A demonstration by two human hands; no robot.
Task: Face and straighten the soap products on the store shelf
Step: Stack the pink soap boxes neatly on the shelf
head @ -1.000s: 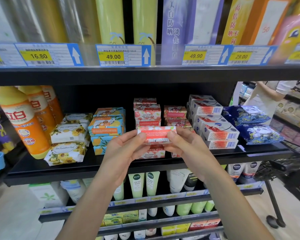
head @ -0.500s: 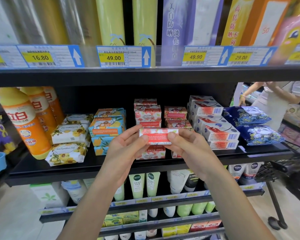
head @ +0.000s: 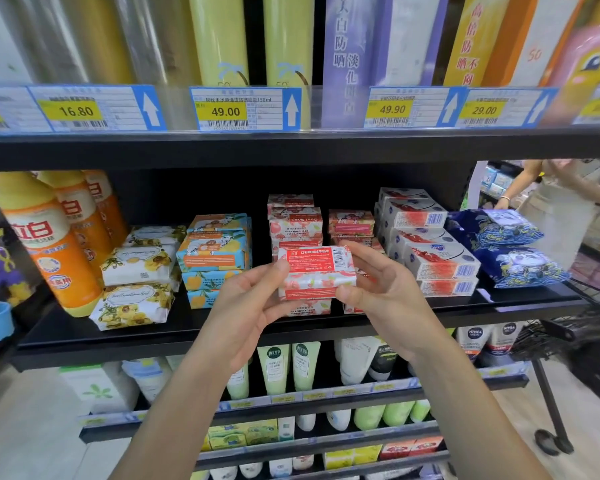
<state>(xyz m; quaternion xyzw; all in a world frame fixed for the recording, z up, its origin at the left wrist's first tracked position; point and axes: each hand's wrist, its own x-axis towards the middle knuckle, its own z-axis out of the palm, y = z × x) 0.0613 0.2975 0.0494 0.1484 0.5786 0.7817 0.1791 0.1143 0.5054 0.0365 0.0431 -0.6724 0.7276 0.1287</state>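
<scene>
A left hand (head: 253, 299) and right hand (head: 378, 289) pinch a pink-and-red paper-wrapped soap bar (head: 316, 271) by its ends, near the pink soap stack (head: 295, 223) on the black metal shelf (head: 222, 327). Set down crooked, it could topple that stack. Since half a second ago the bar has rolled, showing its barcode face.

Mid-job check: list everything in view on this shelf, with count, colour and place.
held soap bar: one, red and pink, in front of middle shelf
pink soap stacks: two, pink and white, middle shelf centre
lemon soap stack: one, blue and orange, left of them
floral soap packs: several, white and yellow, further left
orange bottles: three, orange, left end
boxed soaps: several, white and red, right of centre
blue packets: two, dark blue, right end
price tags: four readable, yellow on blue, upper shelf edge
left hand: grips the bar's left end
right hand: grips the bar's right end
</scene>
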